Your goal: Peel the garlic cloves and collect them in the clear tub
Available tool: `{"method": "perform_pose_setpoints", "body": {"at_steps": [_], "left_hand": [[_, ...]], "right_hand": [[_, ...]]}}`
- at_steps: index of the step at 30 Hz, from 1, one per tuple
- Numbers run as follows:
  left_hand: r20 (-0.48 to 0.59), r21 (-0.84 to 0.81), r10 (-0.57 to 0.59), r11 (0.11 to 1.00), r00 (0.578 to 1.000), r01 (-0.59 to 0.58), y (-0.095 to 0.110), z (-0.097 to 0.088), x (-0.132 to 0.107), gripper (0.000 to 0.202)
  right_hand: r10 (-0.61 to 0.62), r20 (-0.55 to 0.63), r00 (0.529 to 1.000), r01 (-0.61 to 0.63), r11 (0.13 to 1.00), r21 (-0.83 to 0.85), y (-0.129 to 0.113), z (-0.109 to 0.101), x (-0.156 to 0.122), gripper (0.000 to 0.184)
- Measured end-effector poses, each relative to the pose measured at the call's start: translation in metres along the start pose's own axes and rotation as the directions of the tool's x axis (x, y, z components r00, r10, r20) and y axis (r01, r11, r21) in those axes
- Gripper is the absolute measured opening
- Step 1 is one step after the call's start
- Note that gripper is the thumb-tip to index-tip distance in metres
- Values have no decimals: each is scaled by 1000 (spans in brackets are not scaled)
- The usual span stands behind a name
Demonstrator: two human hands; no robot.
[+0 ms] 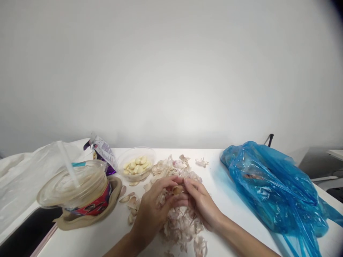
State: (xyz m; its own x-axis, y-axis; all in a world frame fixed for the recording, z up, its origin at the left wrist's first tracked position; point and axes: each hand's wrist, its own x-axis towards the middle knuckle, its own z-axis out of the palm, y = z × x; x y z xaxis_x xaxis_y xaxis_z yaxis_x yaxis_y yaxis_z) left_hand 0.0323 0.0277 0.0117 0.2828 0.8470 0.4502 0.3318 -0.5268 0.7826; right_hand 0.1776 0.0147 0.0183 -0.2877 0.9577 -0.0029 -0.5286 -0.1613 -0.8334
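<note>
A garlic clove [177,190] with brownish skin sits between my two hands above a heap of papery garlic skins [179,225]. My left hand [154,203] curls round it from the left, fingers and thumb closed on it. From the right, my right hand [199,200] meets it with thumb and fingers pinched together; its fingertips are partly hidden. Unpeeled garlic cloves [132,203] lie on the white table left of my left hand. Behind them a clear plastic bowl [120,157] holds several peeled garlic cloves [138,165].
A lidded cup [93,207] with a straw stands in a cardboard holder [72,223] at left, beside a dark flat object [32,228] and a clear plastic bag [24,189]. Behind is a purple packet [104,153]. At right lies a blue plastic bag [268,185]. A white wall rises behind.
</note>
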Motion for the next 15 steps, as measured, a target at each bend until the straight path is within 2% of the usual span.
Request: {"method": "perform_pose_setpoints", "body": {"at_steps": [4, 7, 11, 15], "left_hand": [[-39, -197, -117, 974, 992, 107, -2, -2, -1, 16], [-70, -334, -264, 915, 962, 227, -2, -3, 0, 20], [-36, -515, -400, 793, 916, 326, -2, -3, 3, 24], [13, -593, -472, 707, 882, 386, -2, -1, 4, 27]], "right_hand": [[-23, -16, 1000, 22, 997, -69, 1, 0, -1, 37], [-128, -83, 988, 108, 971, -211, 1, -4, 0, 37], [-333, -151, 931, 242, 871, -428, -4, -12, 1, 38], [-461, -100, 882, 347, 777, -526, -11, -13, 1, 35]]}}
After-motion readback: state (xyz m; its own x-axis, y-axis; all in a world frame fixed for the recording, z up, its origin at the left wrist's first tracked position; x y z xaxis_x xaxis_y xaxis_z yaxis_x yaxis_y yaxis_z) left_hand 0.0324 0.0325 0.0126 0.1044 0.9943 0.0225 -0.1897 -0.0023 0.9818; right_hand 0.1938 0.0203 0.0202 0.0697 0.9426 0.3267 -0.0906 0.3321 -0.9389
